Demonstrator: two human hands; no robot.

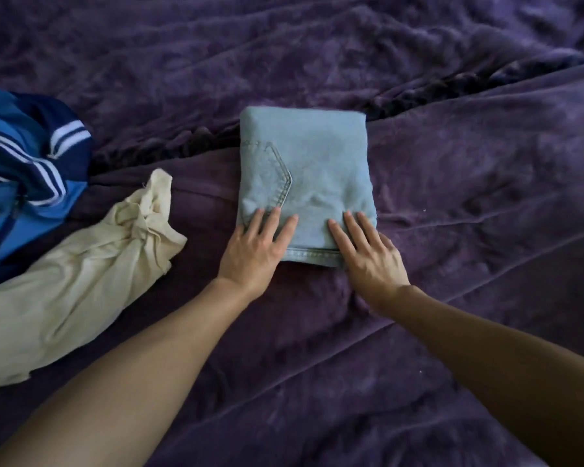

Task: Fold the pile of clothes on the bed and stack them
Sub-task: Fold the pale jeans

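Denim bundle [305, 183], folded into a compact rectangle, lies at the centre of the frame on the purple bed cover [469, 170]. A stitched pocket shows on its left half and a hem seam runs along its near edge. The left hand [255, 251] rests flat on the lower left corner of the bundle, fingers [273, 224] straight and slightly spread. The right hand [368, 256] rests flat on the lower right corner, fingers [350, 229] likewise straight and slightly apart. Neither hand clamps the cloth. Judged from this layout, the step in hand is the final pressing of a finished fold, and this bundle probably serves as the base of the stack. Two items are not yet folded: a crumpled cream garment [81, 274] at lower left of the frame, and a blue garment with white stripes [24, 170] at upper left, just beside it. The next move calls for lifting both hands off the denim, reaching left for the nearer cream garment, and spreading it flat on the cover before folding. No brand, label or legible writing is visible; the stripes and pocket stitching are the only markings.
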